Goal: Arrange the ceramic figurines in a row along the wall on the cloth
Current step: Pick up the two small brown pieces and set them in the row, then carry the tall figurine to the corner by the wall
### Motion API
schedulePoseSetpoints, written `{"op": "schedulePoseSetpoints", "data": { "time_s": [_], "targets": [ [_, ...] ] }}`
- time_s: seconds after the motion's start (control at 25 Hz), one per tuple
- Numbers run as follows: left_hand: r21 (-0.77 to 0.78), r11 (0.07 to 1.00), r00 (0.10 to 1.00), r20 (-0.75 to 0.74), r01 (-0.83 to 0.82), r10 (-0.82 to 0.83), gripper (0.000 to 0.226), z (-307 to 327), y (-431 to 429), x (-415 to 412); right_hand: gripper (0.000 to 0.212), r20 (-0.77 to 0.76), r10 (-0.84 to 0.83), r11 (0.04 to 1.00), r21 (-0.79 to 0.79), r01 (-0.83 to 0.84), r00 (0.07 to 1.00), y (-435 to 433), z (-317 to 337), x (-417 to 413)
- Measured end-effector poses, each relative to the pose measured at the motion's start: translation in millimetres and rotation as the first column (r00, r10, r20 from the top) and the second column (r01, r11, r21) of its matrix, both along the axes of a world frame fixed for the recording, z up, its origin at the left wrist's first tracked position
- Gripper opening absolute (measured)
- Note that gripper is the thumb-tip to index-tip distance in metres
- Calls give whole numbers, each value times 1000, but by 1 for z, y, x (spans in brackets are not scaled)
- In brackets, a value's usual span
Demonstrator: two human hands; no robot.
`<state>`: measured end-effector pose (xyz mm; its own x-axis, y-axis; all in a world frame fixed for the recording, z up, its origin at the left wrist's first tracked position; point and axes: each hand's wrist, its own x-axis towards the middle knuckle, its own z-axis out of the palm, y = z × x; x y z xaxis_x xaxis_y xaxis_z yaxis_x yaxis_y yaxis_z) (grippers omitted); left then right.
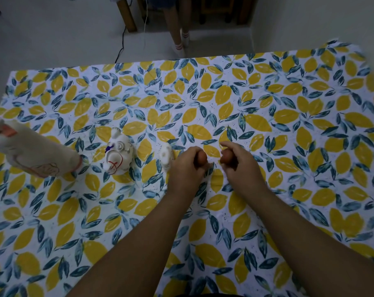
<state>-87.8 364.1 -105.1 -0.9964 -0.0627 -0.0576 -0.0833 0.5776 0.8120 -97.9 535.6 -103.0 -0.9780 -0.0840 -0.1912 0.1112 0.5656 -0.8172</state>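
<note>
Both forearms are reaching in from the near edge of the cloth toward its middle. The left hand is curling its fingers shut round a small brown piece, and the right hand is doing the same round a second brown piece; whether either piece is resting on the cloth or being held just above it cannot be told.

Just left of the left hand a small white figurine is standing, then a rounder white one, then a tall one at the left edge, so a row is already running across the middle.

The step in hand looks like adding the two brown pieces to that row's right end. The next move probably calls for setting them down upright, apart, without nudging the small white figurine.

Rightward and toward the far edge the cloth is lying bare, giving open room; beyond the far edge a person's legs are standing on the floor.
</note>
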Motion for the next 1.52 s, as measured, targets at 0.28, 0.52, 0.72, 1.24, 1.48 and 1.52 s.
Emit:
{"op": "schedulePoseSetpoints", "data": {
  "time_s": [0.28, 0.52, 0.72, 1.24, 1.48, 1.52],
  "targets": [
    [-54, 999, 1000, 30, 2, -1, 25, 4, 1, -1, 41, -3, 4, 999, 50, -4, 1000, 4, 9, 2],
    [-93, 996, 998, 69, 0, 7, 27, 6, 3, 0, 38, 18, 23, 996, 83, -24, 1000, 9, 13, 3],
    [-100, 994, 997, 53, 54, -49, 57, 17, 1, 12, 70, 41, 92, 988, 122, -96, 995, 7, 22, 10],
    [-377, 921, 985, -167, -96, 35, 58, 74, -156, 106, 65, -205, 438, 802, 528, -278, 875, -154, 81, 59],
    [-352, 892, 954, -202, -284, 223, 64, 89, -285, 120, 68, -192, 530, 764, 531, -367, 826, -287, 93, 64],
    [-317, 895, 945, -200, -313, 259, 66, 91, -303, 118, 70, -181, 531, 765, 522, -377, 828, -308, 97, 60]
  ]
}}
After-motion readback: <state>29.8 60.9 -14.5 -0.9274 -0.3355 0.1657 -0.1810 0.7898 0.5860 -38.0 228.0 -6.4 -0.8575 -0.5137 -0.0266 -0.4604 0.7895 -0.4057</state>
